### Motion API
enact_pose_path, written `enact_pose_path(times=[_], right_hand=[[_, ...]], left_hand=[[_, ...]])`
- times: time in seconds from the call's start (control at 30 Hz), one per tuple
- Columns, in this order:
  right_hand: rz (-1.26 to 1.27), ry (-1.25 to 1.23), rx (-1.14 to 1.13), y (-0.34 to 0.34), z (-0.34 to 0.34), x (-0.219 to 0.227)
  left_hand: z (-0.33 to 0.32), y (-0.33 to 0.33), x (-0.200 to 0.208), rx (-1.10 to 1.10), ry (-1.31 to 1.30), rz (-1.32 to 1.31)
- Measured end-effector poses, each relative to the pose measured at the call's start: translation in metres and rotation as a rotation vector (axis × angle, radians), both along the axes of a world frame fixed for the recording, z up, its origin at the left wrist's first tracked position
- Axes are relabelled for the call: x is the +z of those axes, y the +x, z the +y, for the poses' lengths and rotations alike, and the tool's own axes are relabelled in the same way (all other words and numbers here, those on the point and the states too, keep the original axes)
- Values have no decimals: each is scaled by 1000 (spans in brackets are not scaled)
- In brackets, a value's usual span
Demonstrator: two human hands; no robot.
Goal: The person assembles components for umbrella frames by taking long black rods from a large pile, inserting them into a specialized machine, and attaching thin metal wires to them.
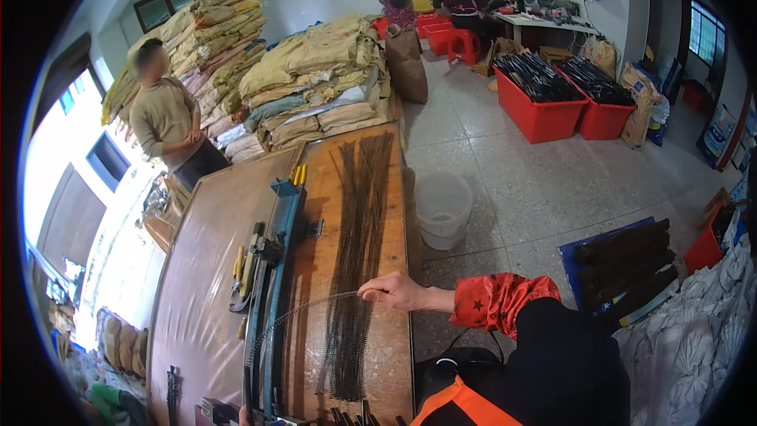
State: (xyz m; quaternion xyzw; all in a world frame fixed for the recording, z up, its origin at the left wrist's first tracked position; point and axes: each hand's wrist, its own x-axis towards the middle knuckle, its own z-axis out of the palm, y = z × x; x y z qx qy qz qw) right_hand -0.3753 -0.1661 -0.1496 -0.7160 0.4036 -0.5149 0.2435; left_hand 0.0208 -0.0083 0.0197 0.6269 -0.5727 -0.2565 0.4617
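My right hand [394,292] pinches the near end of a long thin spring coil [296,315]. The coil arcs left and downward toward the blue rail tool [277,268] on the wooden bench [394,363]. Just under the hand lies a long pile of dark spring coils [359,244], running along the bench. Only a sliver of my left hand [240,418] shows at the lower edge, near the coil's far end; its grip is hidden. Yellow-handled tools [239,262] lie left of the rail.
A white bucket [443,209] stands on the floor right of the bench. Red crates of dark rods [544,99] sit further back, and a blue tray of dark bundles [623,260] lies at the right. A person [167,118] stands by stacked sacks [315,79]; others sit at a far table.
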Motion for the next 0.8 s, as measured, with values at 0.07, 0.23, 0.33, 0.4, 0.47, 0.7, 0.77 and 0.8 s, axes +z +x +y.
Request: enact_pose_path(times=[0.07,0.23,0.33,0.4,0.47,0.7,0.77,0.8], right_hand=[[40,24,-9,2,0,-1],[150,109,2,11,5,-8],[187,160,34,13,3,-12],[184,167,67,12,3,-7],[219,198,99,13,3,2],[408,201,176,12,8,-5],[444,216,251,13,3,4],[460,227,282,12,1,6]], left_hand=[[4,1,0,-19,26,-39],[9,4,1,-48,61,-89],[11,5,0,-61,84,-95],[11,9,-3,-59,110,-88],[11,14,-5,-51,137,-82],[5,33,-17,-51,332,-33],[4,42,-19,-49,358,-39],[0,44,-22,-70,331,-77]])
